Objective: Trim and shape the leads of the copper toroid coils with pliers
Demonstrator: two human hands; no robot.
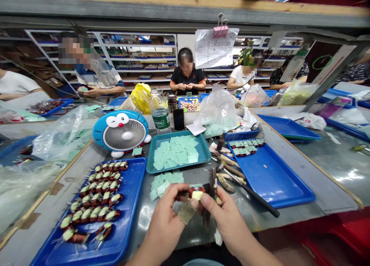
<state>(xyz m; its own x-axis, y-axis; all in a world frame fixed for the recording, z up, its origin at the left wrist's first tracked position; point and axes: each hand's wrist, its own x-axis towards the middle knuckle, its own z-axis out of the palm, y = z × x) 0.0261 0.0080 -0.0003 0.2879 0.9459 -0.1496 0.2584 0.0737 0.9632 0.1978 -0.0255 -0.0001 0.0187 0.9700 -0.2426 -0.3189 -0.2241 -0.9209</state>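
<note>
Because the small coil [195,193] is held in the air just above the near edge of the bench [289,219], pinched between the fingers of the left hand [166,219] and the right hand [224,219], the head view suggests a slip as the main risk. The grip is by fingertips only, and a dropped coil could fall past the edge. The right thumb presses on its pale yellow wrap. A dull square of paper [187,212] hangs loosely beneath, between the hands, and looks apt to shift or drop away. A dark tool [213,180] stands just behind the right fingers, near enough to be knocked; whether that hand also holds it I cannot tell.

On the left, a blue tray [130,219] carries rows of coils [95,200] whose thin leads stick out and could snag a passing hand. Loose green squares [167,181] lie just beyond the hands, with a teal tray [206,152] of more behind them. To the right, a hammer [251,194] and other hand tools lie between the hands and a second blue tray [277,181], crowding any reach that way. A cartoon fan [121,133] stands near the squares; if it is running, its draught might scatter them. Other people work across the bench.
</note>
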